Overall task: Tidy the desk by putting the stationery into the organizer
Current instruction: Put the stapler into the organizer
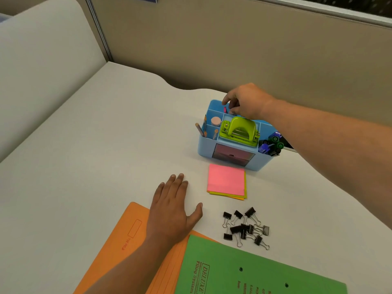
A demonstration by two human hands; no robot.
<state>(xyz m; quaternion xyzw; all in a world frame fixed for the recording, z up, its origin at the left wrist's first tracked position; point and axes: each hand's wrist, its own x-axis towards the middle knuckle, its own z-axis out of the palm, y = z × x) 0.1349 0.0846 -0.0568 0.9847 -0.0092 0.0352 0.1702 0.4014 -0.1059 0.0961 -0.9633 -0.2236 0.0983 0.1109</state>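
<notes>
A light blue organizer stands on the white desk. It holds a green hole punch, pencils at its left, a pink eraser and markers at its right. My right hand hovers over the organizer's back compartment, fingers curled around a small pink item that is mostly hidden. My left hand rests flat on the desk, fingers straight. A stack of pink, yellow and orange sticky notes lies in front of the organizer. Several black binder clips lie loose nearer to me.
An orange folder and a green file folder lie at the desk's near edge, the green one overlapping the orange. Beige partition walls close the desk at the back and left.
</notes>
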